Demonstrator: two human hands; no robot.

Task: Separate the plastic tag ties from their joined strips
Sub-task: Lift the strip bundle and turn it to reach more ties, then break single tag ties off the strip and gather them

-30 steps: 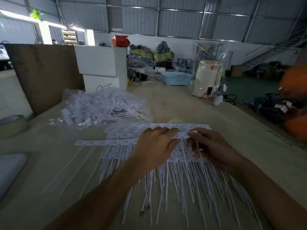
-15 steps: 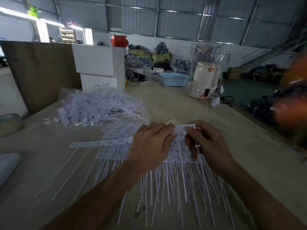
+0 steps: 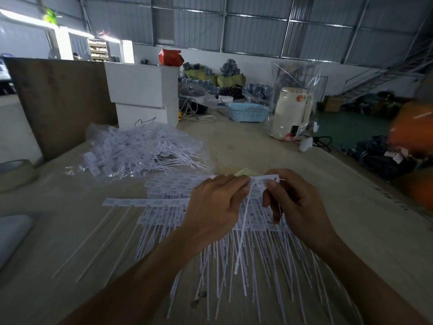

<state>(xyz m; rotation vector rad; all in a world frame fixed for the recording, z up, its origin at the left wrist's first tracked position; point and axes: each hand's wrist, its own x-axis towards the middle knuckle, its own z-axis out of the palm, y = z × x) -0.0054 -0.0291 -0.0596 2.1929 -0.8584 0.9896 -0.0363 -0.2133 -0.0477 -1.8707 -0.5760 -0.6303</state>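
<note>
Left hand (image 3: 214, 207) and right hand (image 3: 297, 202) pinching joined strip (image 3: 263, 182) above tie pile (image 3: 234, 231), apparently mid-table (image 3: 269, 146), bare surface either side.

Blurred beyond telling: orange shape (image 3: 414, 146) at right edge. Hidden under left hand (image 3: 210, 212) and right hand (image 3: 297, 207): part of joined strips (image 3: 164, 202). Forearms cut off by bottom edge.
</note>
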